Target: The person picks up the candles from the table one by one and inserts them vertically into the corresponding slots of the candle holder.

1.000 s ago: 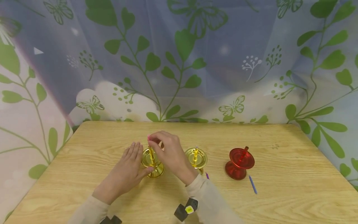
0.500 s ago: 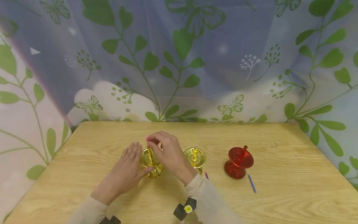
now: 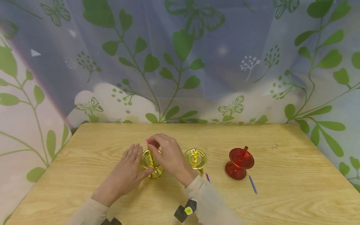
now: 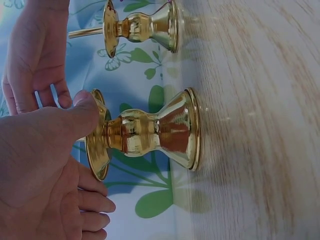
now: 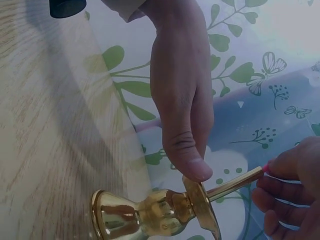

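Note:
A gold candlestick [image 3: 156,172] stands upright at the left of the table. My left hand [image 3: 123,176] holds its dish, the thumb on the near rim [image 4: 96,145] and the fingers along the far side. Over the dish, my right hand [image 3: 168,154] pinches a pink candle [image 3: 147,141] at the top of the narrow gold tube [image 5: 237,183]. Only a little of the pink shows; fingers cover the rest. How deep the candle sits in the tube cannot be seen.
A second gold candlestick [image 3: 201,159] with a pale tip in its tube stands to the right. Farther right, a red candlestick [image 3: 237,167] leans its dish toward me. A purple candle [image 3: 207,177] and a blue candle [image 3: 253,184] lie on the wooden table [image 3: 281,168]. Patterned cloth hangs behind.
The head view has shifted slightly. Both hands remain at the same candlestick; the right fingers sit a touch lower and slightly more of the pink candle shows.

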The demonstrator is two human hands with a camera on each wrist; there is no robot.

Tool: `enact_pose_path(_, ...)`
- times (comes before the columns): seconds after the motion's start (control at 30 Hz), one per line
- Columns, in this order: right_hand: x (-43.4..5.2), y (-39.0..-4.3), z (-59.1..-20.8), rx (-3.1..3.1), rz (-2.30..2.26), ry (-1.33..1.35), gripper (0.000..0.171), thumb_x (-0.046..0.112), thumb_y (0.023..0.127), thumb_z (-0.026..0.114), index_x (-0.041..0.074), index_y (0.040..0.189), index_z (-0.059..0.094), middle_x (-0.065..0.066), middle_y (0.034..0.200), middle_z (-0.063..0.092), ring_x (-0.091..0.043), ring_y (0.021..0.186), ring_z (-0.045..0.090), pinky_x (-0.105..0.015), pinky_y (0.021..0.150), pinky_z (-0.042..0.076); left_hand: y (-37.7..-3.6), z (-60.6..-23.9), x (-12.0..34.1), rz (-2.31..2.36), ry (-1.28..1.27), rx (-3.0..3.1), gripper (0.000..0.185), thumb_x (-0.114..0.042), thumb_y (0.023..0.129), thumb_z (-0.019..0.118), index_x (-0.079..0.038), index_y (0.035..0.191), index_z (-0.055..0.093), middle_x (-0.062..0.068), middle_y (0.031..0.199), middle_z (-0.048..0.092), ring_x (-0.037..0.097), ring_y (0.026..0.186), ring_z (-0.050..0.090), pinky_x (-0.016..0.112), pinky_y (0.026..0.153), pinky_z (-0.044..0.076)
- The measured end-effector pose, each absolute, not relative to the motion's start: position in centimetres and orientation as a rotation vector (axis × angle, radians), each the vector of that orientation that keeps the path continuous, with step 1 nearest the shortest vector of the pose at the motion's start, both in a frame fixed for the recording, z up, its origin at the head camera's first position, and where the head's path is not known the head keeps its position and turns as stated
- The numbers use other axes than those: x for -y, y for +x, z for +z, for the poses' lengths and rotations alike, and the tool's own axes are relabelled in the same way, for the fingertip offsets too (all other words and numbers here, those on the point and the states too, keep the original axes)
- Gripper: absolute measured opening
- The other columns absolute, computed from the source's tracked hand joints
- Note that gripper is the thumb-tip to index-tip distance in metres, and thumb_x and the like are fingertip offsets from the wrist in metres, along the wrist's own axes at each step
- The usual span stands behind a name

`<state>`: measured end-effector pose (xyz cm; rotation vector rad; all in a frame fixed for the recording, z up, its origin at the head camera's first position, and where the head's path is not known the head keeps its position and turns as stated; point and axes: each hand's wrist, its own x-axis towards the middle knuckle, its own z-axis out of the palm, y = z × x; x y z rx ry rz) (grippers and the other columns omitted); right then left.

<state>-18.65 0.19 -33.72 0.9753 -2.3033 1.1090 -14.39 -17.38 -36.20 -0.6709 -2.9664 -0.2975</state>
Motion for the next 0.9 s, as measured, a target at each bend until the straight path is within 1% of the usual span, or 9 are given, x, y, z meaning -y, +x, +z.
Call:
enact_pose_path(0.2, -0.08, -18.87, -34.16, 2.335, 1.111, 0.972, 0.004, 0.005, 0.092, 0.064, 0.002, 0.093, 0.065, -0.005, 0.086, 0.066, -0.014, 0.077, 0.061, -0.023, 0.071, 0.053, -14.43, -36.26, 17.36, -0.298, -0.672, 2.960, 0.083, -0.049, 0.099, 0.047, 0.019, 0.142, 0.025, 0.038, 0.148, 0.021, 0.049, 0.139, 0.019, 0.060, 0.111, 0.021)
enact_pose_path(0.33, -0.01, -18.96, -34.34, 2.351, 1.139, 0.973, 0.004, 0.006, 0.093, 0.064, 0.002, 0.093, 0.064, -0.005, 0.085, 0.065, -0.015, 0.078, 0.061, -0.027, 0.070, 0.055, -14.48, -36.33, 17.41, -0.309, -0.666, 2.971, 0.084, -0.050, 0.099, 0.046, 0.019, 0.143, 0.024, 0.037, 0.149, 0.021, 0.049, 0.140, 0.018, 0.059, 0.112, 0.021)
enact_pose_path(0.43, -0.03, -18.91, -34.29, 2.362, 1.144, 0.984, 0.004, 0.006, 0.093, 0.063, 0.002, 0.093, 0.064, -0.005, 0.085, 0.065, -0.015, 0.078, 0.061, -0.027, 0.070, 0.055, -14.45, -36.31, 17.44, -0.320, -0.663, 2.982, 0.085, -0.050, 0.099, 0.045, 0.019, 0.143, 0.023, 0.037, 0.149, 0.020, 0.049, 0.140, 0.018, 0.060, 0.112, 0.021)
enact_pose_path(0.67, -0.28, -18.89, -34.10, 2.398, 1.110, 1.015, 0.005, 0.009, 0.095, 0.061, 0.005, 0.095, 0.063, -0.002, 0.087, 0.064, -0.010, 0.078, 0.058, -0.019, 0.069, 0.050, -14.42, -36.12, 17.47, -0.327, -0.659, 2.990, 0.084, -0.049, 0.099, 0.047, 0.019, 0.143, 0.023, 0.037, 0.149, 0.020, 0.049, 0.140, 0.017, 0.060, 0.111, 0.021)
enact_pose_path(0.8, -0.32, -18.96, -34.11, 2.394, 1.089, 1.031, 0.006, 0.010, 0.096, 0.060, 0.005, 0.096, 0.063, -0.001, 0.086, 0.065, -0.010, 0.077, 0.058, -0.018, 0.067, 0.050, -14.49, -36.08, 17.45, -0.322, -0.656, 2.989, 0.084, -0.048, 0.099, 0.048, 0.019, 0.143, 0.023, 0.038, 0.149, 0.020, 0.050, 0.140, 0.018, 0.060, 0.112, 0.021)
enact_pose_path(0.9, -0.36, -18.96, -34.07, 2.403, 1.062, 1.042, 0.008, 0.010, 0.096, 0.061, 0.005, 0.100, 0.064, -0.001, 0.086, 0.065, -0.010, 0.076, 0.059, -0.020, 0.067, 0.052, -14.54, -36.12, 17.41, -0.315, -0.661, 2.989, 0.084, -0.048, 0.099, 0.047, 0.019, 0.143, 0.023, 0.038, 0.149, 0.020, 0.050, 0.139, 0.018, 0.059, 0.112, 0.021)
